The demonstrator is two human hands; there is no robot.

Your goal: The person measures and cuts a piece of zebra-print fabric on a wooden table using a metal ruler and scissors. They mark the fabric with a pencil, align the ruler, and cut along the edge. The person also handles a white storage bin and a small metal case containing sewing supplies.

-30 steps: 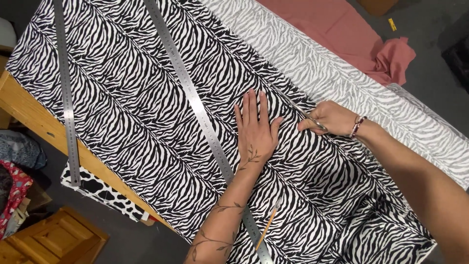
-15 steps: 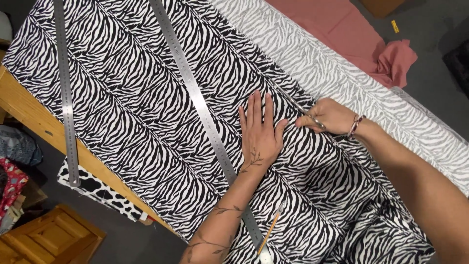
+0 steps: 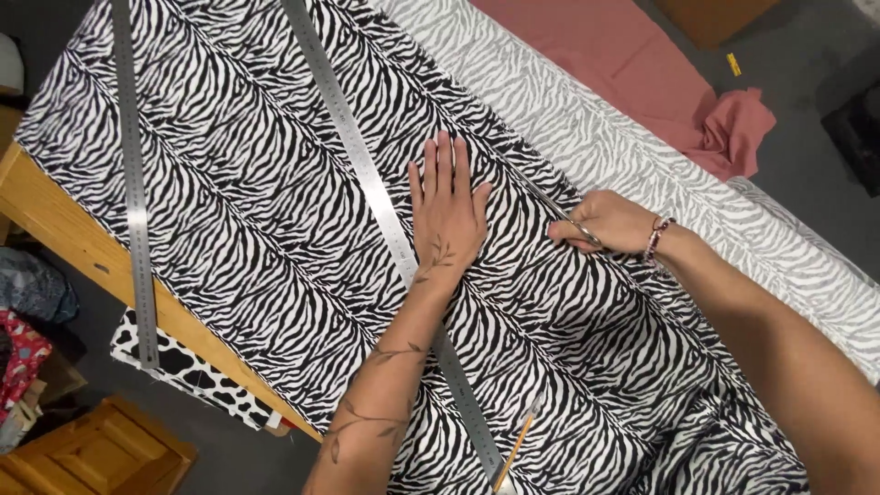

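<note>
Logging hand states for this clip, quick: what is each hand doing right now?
Left hand: open, flat on the zebra-print fabric, holding nothing.
Right hand: closed on the scissors at the fabric.

Grey floor [image 3: 807, 137], wooden table [image 3: 64, 229]

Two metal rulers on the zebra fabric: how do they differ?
The long ruler runs diagonally down the middle of the zebra fabric, beside the flat left hand. The second ruler lies near the fabric's left edge, more upright in the picture, and overhangs the wooden table. It looks shorter, and no hand is near it. Both are flat, silver and graduated.
</note>
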